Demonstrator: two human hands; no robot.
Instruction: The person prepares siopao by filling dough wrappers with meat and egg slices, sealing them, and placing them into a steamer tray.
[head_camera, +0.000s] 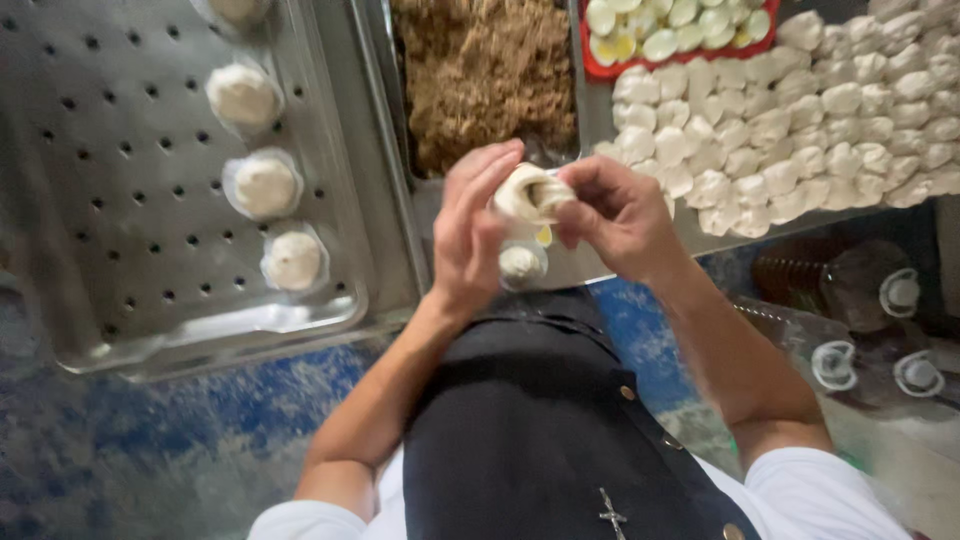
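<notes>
Dough wrapper (530, 192) sits at the centre of the head view, pinched between both hands above the near edge of the metal surface (590, 262). The left hand (470, 230) stands upright beside it, fingers straight and pressed flat against the dough's left side, acting as a backstop. The right hand (615, 212) curls around the right side, thumb and fingertips closed on the rim, gathering pleats. Whether filling is already inside cannot be told, as the top is half folded over.

To do this well, I judge that the left hand should turn the bun a little at each pinch while the right hand keeps its pleats even and shallow, closing toward the middle so no gap is left. A light grip matters, since soft dough tears or flattens if squeezed.

Just below the hands lies another small dough piece (521, 264). At upper centre is a tray of brown minced filling (485, 70); at upper right, rows of portioned dough lumps (800, 120) and a red tray of halved eggs (680, 25). At left, a perforated steamer tray (120, 200) carries finished buns (264, 185) on paper rounds, in a column.
</notes>
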